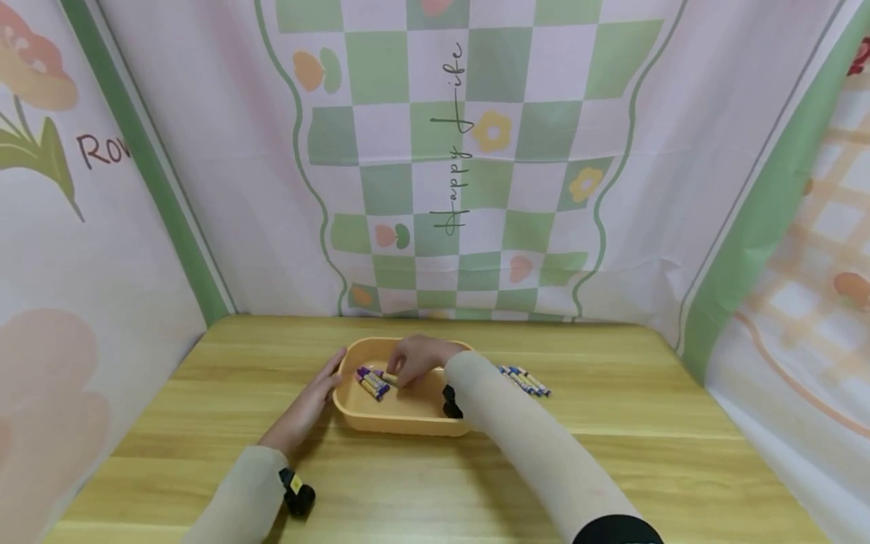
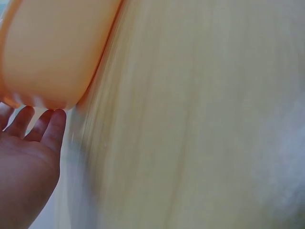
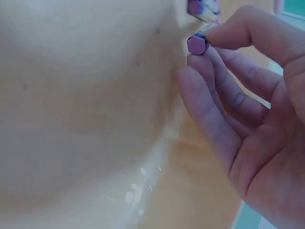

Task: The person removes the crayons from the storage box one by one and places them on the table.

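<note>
A yellow-orange plastic basket (image 1: 408,427) stands on the wooden table. Inside its left part lie several crayons (image 1: 371,384) with yellowish wrappers and purple or pink ends. My right hand (image 1: 420,358) reaches into the basket and pinches a crayon (image 3: 197,45) between thumb and fingers; its flat purple end faces the right wrist camera. Right beside it, another purple-ended crayon (image 3: 195,6) shows at the top of that view. At the basket's left end, my left hand (image 1: 314,400) touches the outer wall with fairly straight fingers (image 2: 53,125).
To the right of the basket, several crayons with blue parts (image 1: 526,381) lie side by side on the table (image 1: 680,453), partly behind the right sleeve (image 1: 523,438). A printed cloth (image 1: 462,181) hangs behind the table and at both sides.
</note>
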Demonstrator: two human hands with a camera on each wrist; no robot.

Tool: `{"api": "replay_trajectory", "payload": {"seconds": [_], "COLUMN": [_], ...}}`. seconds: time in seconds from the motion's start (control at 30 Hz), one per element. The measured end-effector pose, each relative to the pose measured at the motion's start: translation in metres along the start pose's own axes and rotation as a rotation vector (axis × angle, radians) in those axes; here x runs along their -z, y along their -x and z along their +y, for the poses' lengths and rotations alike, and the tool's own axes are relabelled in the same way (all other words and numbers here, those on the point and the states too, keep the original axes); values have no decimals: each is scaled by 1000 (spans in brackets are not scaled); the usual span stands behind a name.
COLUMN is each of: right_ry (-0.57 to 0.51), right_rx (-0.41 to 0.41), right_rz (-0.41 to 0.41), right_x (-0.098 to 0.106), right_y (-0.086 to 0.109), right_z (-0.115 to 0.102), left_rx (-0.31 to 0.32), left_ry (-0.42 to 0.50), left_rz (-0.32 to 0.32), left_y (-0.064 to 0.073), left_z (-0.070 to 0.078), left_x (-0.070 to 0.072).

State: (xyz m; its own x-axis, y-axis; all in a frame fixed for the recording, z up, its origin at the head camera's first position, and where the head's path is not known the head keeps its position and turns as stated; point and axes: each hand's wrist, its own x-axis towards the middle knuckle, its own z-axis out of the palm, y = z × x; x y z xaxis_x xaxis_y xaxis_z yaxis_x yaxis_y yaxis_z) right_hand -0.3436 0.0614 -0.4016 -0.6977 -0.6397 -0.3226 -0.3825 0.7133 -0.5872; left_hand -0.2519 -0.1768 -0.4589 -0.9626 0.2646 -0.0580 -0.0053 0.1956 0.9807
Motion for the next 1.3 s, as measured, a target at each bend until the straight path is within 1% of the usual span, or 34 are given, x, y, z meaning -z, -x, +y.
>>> {"api": "replay_trajectory", "payload": {"seconds": [0.1, 0.17, 0.43, 0.6, 0.8, 1.0, 1.17, 1.3], "right_ry": [-68, -84, -83, -101, -120, -144, -184, -160], "right_rx": [-21, -20, 19, 9, -31, -88, -141, -158], "right_rz": [-25, -30, 13, 52, 108, 146, 150, 166], "right_x": [8, 14, 48, 67, 84, 85, 77, 69], "right_y": [7, 13, 44, 71, 109, 142, 163, 175], "right_z": [2, 4, 12, 29, 62, 100, 127, 145], "left_rx": [10, 18, 5, 6, 10, 19, 20, 24], "left_ry": [-6, -4, 9, 11, 4, -3, -8, -7], "left_rz": [5, 9, 9, 7, 2, -2, 1, 8], "left_y": [0, 0, 2, 1, 1, 0, 0, 0], "left_z": [-1, -1, -1, -2, 0, 1, 1, 1], "left_x": [0, 0, 2, 2, 2, 2, 1, 0]}}
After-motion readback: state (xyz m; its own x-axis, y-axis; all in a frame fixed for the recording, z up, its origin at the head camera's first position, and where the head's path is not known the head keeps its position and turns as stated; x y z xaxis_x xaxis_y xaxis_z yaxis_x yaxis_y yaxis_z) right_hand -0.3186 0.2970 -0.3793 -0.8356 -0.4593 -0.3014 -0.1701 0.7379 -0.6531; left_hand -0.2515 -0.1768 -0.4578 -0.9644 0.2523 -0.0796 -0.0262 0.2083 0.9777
